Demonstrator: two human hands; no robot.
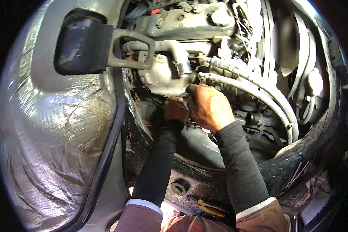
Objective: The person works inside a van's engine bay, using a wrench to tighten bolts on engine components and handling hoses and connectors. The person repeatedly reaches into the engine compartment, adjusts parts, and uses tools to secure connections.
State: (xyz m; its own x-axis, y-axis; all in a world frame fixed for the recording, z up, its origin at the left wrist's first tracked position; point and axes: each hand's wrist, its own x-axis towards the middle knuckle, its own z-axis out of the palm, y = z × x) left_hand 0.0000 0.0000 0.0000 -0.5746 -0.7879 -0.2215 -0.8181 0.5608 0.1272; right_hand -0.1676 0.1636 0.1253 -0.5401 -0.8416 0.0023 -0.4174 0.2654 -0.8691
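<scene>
Foil sheet [65,162]: metallic, highly glossy, finely crinkled. Loop [151,54]: bare metal, smooth, dull; adjoining block [83,48]: black, scuffed, with a low sheen. Engine cover [178,29]: metal, smooth but dulled and stained. Rounded housing [158,77]: pale metal, smooth, grimy in patches. Curved hoses [245,85]: rubber-like, smooth, matt. Edge lining [205,179]: black, rubber-like, embossed with raised circles, slightly shiny. Sleeves [241,166]: dark cloth, matt, wrinkled. Pliers handles [210,210]: yellow, plastic-looking, smooth.
</scene>
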